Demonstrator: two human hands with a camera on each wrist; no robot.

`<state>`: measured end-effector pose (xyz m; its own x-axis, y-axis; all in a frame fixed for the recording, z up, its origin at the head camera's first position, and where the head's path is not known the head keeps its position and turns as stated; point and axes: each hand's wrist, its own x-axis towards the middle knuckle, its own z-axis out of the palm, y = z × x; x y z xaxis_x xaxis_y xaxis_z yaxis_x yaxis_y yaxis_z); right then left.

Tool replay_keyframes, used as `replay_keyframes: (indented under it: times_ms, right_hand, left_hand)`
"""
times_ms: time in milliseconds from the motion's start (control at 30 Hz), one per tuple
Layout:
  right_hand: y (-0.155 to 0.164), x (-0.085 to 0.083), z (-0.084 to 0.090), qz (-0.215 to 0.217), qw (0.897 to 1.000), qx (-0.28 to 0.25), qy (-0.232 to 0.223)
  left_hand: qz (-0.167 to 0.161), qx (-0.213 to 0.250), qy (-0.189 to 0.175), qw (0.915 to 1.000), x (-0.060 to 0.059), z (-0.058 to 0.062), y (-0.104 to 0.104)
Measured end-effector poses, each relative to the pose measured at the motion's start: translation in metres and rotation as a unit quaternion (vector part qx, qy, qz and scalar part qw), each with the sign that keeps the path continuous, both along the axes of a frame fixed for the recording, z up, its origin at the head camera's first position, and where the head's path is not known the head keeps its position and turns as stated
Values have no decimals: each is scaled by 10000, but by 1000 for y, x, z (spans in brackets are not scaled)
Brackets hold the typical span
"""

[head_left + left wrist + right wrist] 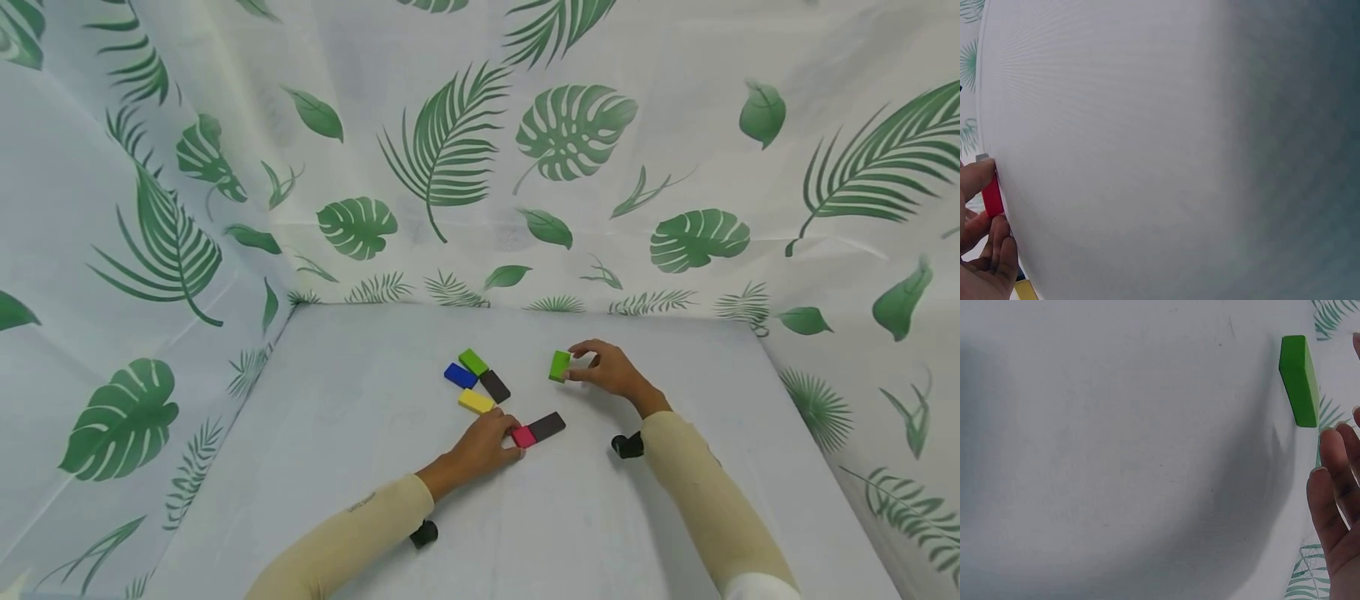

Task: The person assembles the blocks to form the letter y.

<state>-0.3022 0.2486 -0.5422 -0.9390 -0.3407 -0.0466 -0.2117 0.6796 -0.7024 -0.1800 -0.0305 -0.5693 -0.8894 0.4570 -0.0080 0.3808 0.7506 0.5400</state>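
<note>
In the head view, my left hand pinches a red block between thumb and fingers. The red block shows between the fingertips in the left wrist view too. A dark block lies against its far end, the two in a line. Further back on the right, my right hand is beside a green block, with thumb and fingers parted. From the right wrist, that green block appears apart from the loosely extended fingers.
Left of centre lies a loose group: another green block, a blue block, a second dark block and a yellow block. The white table meets leaf-patterned cloth walls at the back and sides.
</note>
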Motion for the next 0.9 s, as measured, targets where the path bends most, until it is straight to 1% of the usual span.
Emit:
replay_keyframes:
  times_ms: [167, 367, 500, 667, 900]
  right_hand:
    - [1, -8, -4, -29, 9996, 122, -238]
    - [-4, -16, -10, 83, 9983, 359, -448]
    - [-7, -20, -15, 123, 9968, 576, -532]
    - [-13, -21, -16, 209, 9953, 792, -512]
    - [-20, -20, -13, 143, 9937, 928, -609]
  left_hand:
    - [-8, 28, -19, 10000, 0, -2, 0]
    - [-3, -30, 13, 10000, 0, -3, 0]
    - [5, -65, -46, 10000, 0, -4, 1]
    - [35, -93, -123, 9999, 0, -2, 1]
    - [29, -66, -131, 9999, -1, -1, 0]
